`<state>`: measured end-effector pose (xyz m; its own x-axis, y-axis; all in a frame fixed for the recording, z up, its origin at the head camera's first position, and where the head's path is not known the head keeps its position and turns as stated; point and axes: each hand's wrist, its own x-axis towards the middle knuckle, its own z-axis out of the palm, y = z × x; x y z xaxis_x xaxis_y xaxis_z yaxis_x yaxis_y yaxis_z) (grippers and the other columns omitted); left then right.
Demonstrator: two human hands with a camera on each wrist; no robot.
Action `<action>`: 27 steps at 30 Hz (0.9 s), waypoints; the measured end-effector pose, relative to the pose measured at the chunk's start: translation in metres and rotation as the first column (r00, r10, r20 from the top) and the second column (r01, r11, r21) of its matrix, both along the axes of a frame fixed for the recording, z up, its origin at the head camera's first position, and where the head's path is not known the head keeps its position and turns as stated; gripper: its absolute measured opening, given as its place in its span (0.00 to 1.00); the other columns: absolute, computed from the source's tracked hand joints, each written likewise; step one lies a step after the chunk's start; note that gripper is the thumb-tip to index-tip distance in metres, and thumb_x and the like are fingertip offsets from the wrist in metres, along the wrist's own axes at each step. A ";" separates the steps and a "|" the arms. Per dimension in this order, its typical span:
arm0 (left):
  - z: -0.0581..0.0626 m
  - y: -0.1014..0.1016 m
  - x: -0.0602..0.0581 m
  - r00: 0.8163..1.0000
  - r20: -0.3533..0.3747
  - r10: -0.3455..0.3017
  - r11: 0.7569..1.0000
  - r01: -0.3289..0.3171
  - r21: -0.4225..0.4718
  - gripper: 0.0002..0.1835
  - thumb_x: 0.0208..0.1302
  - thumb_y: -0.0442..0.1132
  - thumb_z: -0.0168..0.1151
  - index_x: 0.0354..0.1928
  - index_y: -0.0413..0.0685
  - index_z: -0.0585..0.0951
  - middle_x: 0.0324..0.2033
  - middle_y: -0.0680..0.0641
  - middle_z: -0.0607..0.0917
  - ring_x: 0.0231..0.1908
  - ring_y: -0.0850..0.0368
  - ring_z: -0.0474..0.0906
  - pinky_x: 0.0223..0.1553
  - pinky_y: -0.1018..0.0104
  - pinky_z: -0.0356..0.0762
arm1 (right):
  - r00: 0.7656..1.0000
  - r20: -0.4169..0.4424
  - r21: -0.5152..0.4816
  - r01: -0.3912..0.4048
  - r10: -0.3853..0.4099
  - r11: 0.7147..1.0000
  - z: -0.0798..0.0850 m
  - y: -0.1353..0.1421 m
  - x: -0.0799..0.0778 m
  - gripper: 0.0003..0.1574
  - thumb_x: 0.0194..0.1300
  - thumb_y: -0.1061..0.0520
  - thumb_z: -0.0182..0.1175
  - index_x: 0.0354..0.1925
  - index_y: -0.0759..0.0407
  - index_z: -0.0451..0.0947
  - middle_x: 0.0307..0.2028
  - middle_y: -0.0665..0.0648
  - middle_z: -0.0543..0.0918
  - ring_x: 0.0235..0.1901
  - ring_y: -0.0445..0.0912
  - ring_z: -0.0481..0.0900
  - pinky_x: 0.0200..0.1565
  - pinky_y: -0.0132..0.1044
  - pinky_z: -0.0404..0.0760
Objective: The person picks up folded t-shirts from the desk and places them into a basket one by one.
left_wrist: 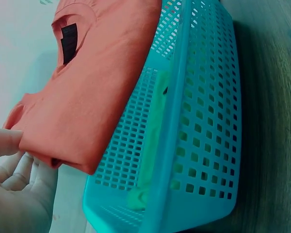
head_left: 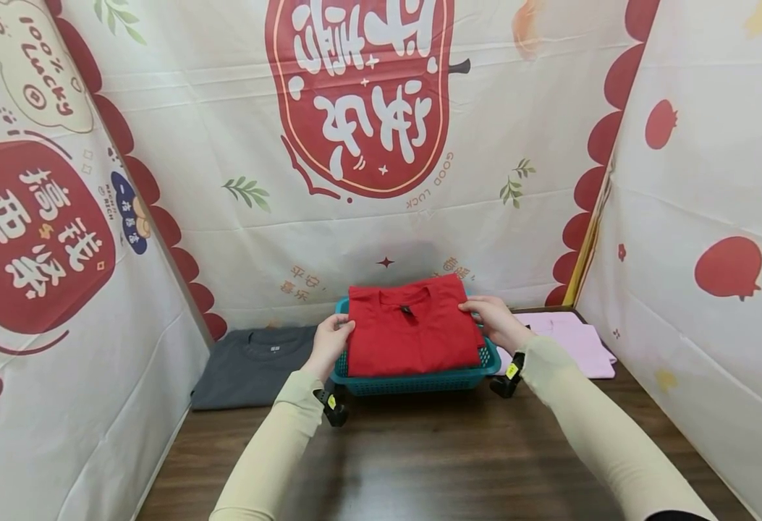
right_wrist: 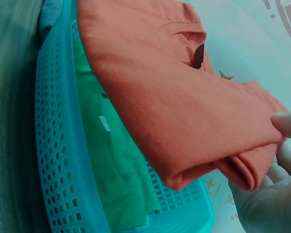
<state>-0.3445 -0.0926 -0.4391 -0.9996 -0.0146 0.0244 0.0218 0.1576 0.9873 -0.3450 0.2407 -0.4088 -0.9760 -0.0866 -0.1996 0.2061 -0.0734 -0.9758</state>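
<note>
A folded red T-shirt (head_left: 415, 336) with a black neck label is held above a teal plastic basket (head_left: 413, 384). My left hand (head_left: 330, 346) pinches its left side between thumb and fingers. On the opposite side my right hand (head_left: 496, 322) pinches the shirt's edge; the folded layers show in the right wrist view. Under the shirt, a green folded garment (right_wrist: 119, 179) with a small white tag lies inside the basket. Most of the basket's inside is hidden from the head view by the red shirt.
A dark grey folded T-shirt (head_left: 250, 373) lies on the wooden table (head_left: 420, 456) left of the basket. To the right is a folded lilac garment (head_left: 569, 346), partly behind my right wrist. Printed cloth walls (head_left: 381, 239) enclose the back and both sides.
</note>
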 end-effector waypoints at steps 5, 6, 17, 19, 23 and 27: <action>-0.001 0.001 -0.003 1.000 -0.004 0.012 0.999 -0.012 -0.047 0.17 0.70 0.37 0.56 0.57 0.38 0.78 0.45 0.41 0.82 0.40 0.52 0.78 0.38 0.62 0.77 | 1.000 -0.007 0.019 0.012 -0.012 1.000 -0.001 -0.002 -0.002 0.33 0.71 0.59 0.53 0.69 0.70 0.60 0.62 0.62 0.66 0.46 0.48 0.72 0.42 0.36 0.79; -0.002 0.001 -0.003 1.000 -0.008 0.013 0.998 -0.013 -0.058 0.17 0.70 0.37 0.56 0.58 0.38 0.77 0.46 0.41 0.81 0.41 0.51 0.78 0.40 0.61 0.76 | 1.000 -0.005 0.024 0.014 -0.014 1.000 -0.002 -0.002 -0.002 0.33 0.71 0.59 0.52 0.70 0.70 0.60 0.64 0.63 0.64 0.49 0.49 0.70 0.43 0.37 0.79; -0.002 0.001 -0.007 0.997 -0.072 0.009 0.998 -0.013 -0.056 0.17 0.70 0.33 0.55 0.59 0.51 0.75 0.43 0.41 0.82 0.38 0.52 0.77 0.36 0.62 0.73 | 1.000 -0.026 0.092 0.018 -0.016 0.996 -0.009 -0.006 -0.008 0.35 0.72 0.60 0.51 0.73 0.67 0.54 0.69 0.68 0.59 0.58 0.56 0.67 0.49 0.40 0.78; -0.003 0.000 -0.008 0.997 -0.082 0.008 0.998 -0.013 -0.068 0.14 0.71 0.33 0.55 0.55 0.52 0.77 0.38 0.42 0.81 0.33 0.53 0.75 0.33 0.63 0.71 | 0.998 -0.046 0.106 0.045 -0.040 0.993 -0.011 -0.007 -0.009 0.35 0.72 0.61 0.52 0.73 0.63 0.55 0.67 0.68 0.61 0.53 0.53 0.70 0.46 0.39 0.79; -0.006 0.000 -0.008 0.996 -0.088 0.002 0.995 -0.011 -0.097 0.10 0.71 0.32 0.53 0.47 0.48 0.82 0.38 0.44 0.81 0.33 0.53 0.72 0.33 0.62 0.71 | 0.991 -0.112 0.126 0.092 -0.078 0.988 -0.016 -0.010 -0.009 0.34 0.69 0.64 0.53 0.70 0.59 0.56 0.58 0.66 0.65 0.38 0.47 0.73 0.37 0.36 0.79; -0.009 0.000 -0.007 0.997 -0.075 0.003 0.992 -0.013 -0.128 0.12 0.70 0.32 0.53 0.43 0.46 0.86 0.46 0.47 0.81 0.43 0.52 0.74 0.41 0.60 0.75 | 0.983 -0.149 0.140 0.125 -0.104 0.982 -0.021 -0.013 -0.010 0.29 0.68 0.67 0.53 0.65 0.58 0.61 0.45 0.61 0.71 0.26 0.43 0.71 0.31 0.33 0.76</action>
